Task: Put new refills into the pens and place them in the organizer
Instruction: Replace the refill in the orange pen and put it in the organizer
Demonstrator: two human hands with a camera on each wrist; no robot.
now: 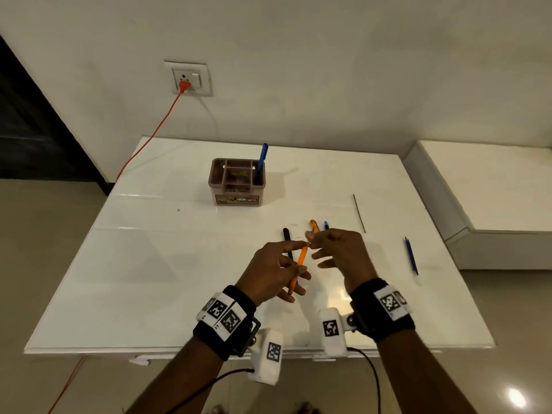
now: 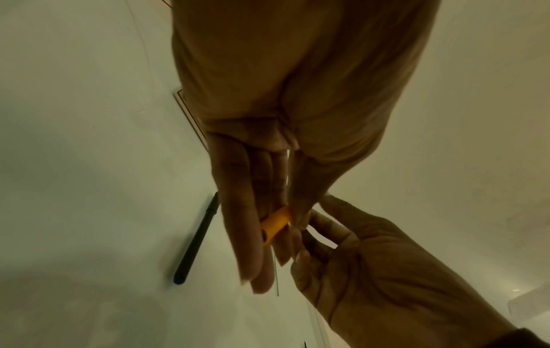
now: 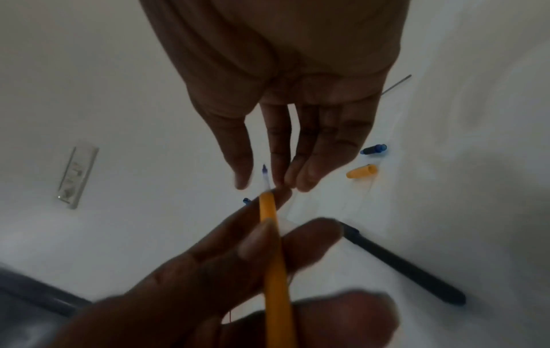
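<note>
My left hand [image 1: 294,265] grips an orange pen barrel [image 1: 298,264] above the middle of the white table [image 1: 149,279], fingers curled round it. A clear refill [image 3: 265,179] with a blue tip sticks out of the barrel's far end. My right hand [image 1: 310,239] pinches that refill end between thumb and fingertips [image 3: 279,174]. In the left wrist view the barrel's open rear end [image 2: 273,224] shows between my fingers. The brown organizer [image 1: 237,182] stands farther back with one blue pen [image 1: 261,162] upright in its right compartment.
A black pen [image 1: 286,236], an orange cap [image 1: 313,225] and a blue cap [image 1: 326,225] lie just beyond my hands. A thin dark refill [image 1: 359,213] and blue refills [image 1: 411,255] lie to the right. A raised ledge [image 1: 478,189] borders the table's right side.
</note>
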